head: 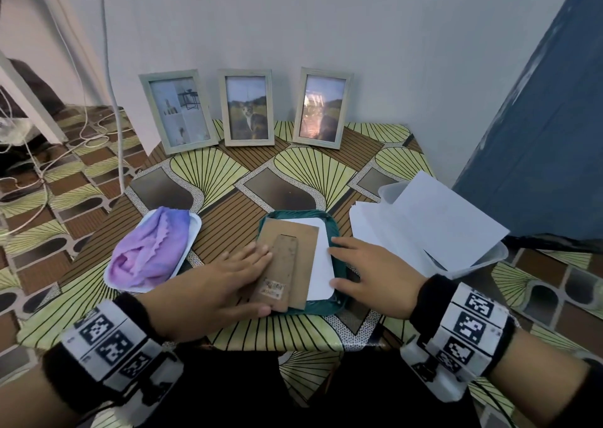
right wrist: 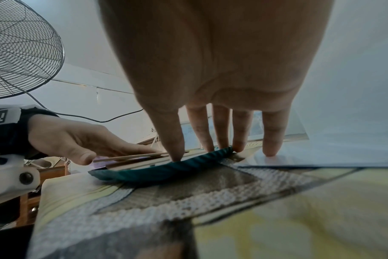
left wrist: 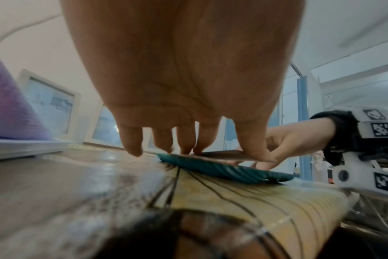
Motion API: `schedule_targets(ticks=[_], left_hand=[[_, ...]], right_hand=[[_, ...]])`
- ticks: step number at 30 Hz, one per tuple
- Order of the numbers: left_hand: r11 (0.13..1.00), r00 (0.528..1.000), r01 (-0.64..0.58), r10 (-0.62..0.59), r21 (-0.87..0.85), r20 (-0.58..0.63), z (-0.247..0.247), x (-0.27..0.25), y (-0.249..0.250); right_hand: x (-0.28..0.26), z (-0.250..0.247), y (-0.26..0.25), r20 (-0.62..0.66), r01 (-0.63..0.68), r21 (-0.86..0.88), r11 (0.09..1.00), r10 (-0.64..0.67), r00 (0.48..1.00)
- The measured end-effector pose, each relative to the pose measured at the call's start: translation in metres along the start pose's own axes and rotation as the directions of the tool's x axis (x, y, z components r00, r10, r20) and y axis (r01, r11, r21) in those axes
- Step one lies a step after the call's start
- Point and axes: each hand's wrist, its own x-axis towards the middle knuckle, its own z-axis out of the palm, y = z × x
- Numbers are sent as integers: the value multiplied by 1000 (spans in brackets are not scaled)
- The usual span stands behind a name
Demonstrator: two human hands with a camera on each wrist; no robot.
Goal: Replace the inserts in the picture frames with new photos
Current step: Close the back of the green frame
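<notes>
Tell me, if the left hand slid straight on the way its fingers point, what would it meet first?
Probably the raised stand strip on the brown frame backing board; the left hand already rests on that board's left edge, fingers aimed right and slightly away. Depth is uncertain.

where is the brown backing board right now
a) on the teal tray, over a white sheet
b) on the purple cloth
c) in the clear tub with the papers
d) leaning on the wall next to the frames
a: the backing board lies flat on the teal tray over a white sheet, with the left hand on its left edge and the right hand at the tray's right rim.
</notes>
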Motion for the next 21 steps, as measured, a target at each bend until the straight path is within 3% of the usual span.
schedule_targets(ticks=[10, 21], left_hand=[[996, 993, 81, -77, 35, -91, 17, 17, 29], [994, 989, 109, -105, 33, -106, 22, 22, 41]], right_hand=[[-1, -3, 0, -6, -6, 24, 1000, 6, 1000], [-2, -2, -2, 17, -35, 70, 997, 34, 999]])
